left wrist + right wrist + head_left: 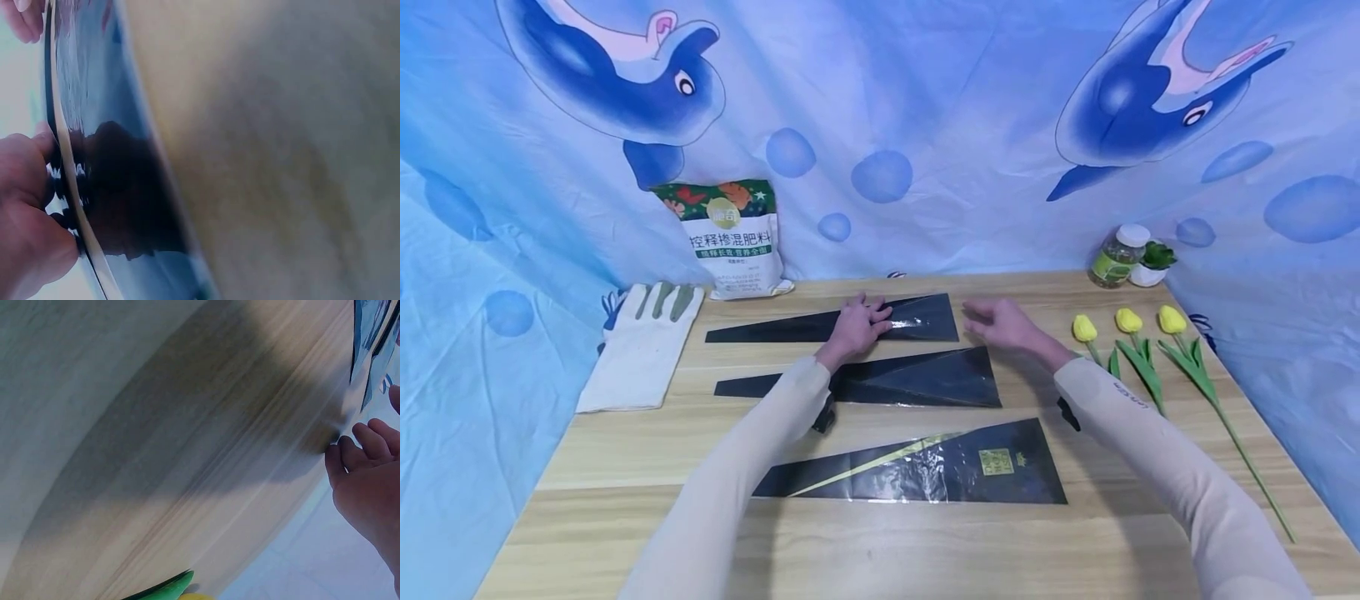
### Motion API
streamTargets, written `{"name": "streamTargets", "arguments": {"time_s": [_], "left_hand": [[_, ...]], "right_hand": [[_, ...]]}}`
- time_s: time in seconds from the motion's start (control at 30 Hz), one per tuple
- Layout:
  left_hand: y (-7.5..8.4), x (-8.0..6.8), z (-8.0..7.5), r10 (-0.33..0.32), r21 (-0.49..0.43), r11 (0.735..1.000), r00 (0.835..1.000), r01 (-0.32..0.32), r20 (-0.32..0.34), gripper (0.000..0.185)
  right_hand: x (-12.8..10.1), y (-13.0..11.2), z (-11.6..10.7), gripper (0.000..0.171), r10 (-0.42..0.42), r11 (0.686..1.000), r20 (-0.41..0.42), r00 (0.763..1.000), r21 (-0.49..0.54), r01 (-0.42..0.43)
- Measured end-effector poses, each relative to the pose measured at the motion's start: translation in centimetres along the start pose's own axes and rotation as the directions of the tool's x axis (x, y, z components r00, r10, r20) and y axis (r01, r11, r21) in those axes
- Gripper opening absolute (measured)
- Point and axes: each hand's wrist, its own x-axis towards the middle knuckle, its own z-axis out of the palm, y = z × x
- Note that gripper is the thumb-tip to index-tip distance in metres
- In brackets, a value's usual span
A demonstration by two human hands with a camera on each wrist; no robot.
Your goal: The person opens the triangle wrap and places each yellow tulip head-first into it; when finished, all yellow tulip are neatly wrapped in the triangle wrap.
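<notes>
Wooden table (925, 546), black wrapper (921, 318) under my spread left hand (855, 327), right hand (1006, 324) relaxed just beside; a careless drag might crease it

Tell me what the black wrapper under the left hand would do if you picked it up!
It would probably flop and bend: the black wrapper looks thin and lies flat on the table. It may feel slippery, since its surface shines beside the left hand. It's probably light, looking like a thin plastic sheet.
</notes>
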Motion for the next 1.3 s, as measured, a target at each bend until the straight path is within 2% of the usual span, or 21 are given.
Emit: {"name": "streamTargets", "arguments": {"time_s": [0.2,0.33,0.5,0.63,0.8,1.07,1.2,1.3], "left_hand": [[-0.3,0.0,0.3,0.003,-0.048,0.999,0.999,-0.006,-0.053,0.039],[-0.5,-0.2,0.6,0.019,-0.087,0.996,0.993,-0.029,-0.114,0.036],[-0.8,-0.5,0.8,0.022,-0.149,0.988,0.986,-0.047,-0.167,0.034],[-0.9,-0.7,0.9,0.017,-0.176,0.983,0.983,-0.05,-0.185,0.033],[-0.7,-0.6,0.9,0.006,-0.211,0.976,0.982,-0.047,-0.189,0.033],[-0.2,-0.5,1.0,-0.006,-0.263,0.964,0.981,-0.046,-0.192,0.032],[-0.2,-0.4,1.0,-0.012,-0.254,0.966,0.981,-0.039,-0.195,0.03],[-0.1,-0.5,1.1,-0.014,-0.257,0.966,0.978,-0.041,-0.208,0.03]], "right_hand": [[0.1,-0.2,-0.1,0.051,0.012,1.0,0.004,1.0,0.017,-0.012],[0.1,-0.5,0.1,0.05,0.018,0.999,-0.007,1.0,0.04,-0.018],[0.3,-1.0,0.6,0.044,0.061,0.993,-0.071,0.996,0.104,-0.054],[0.8,-1.8,0.9,0.045,0.15,0.96,-0.097,0.984,0.251,-0.122],[1.6,-2.5,1.1,0.053,0.268,0.893,-0.067,0.961,0.392,-0.222],[2.6,-2.9,1.3,0.07,0.379,0.833,-0.064,0.923,0.458,-0.31],[2.7,-2.9,1.4,0.075,0.405,0.825,-0.08,0.911,0.463,-0.325],[2.8,-3.1,1.5,0.078,0.409,0.832,-0.098,0.907,0.448,-0.327]]}}
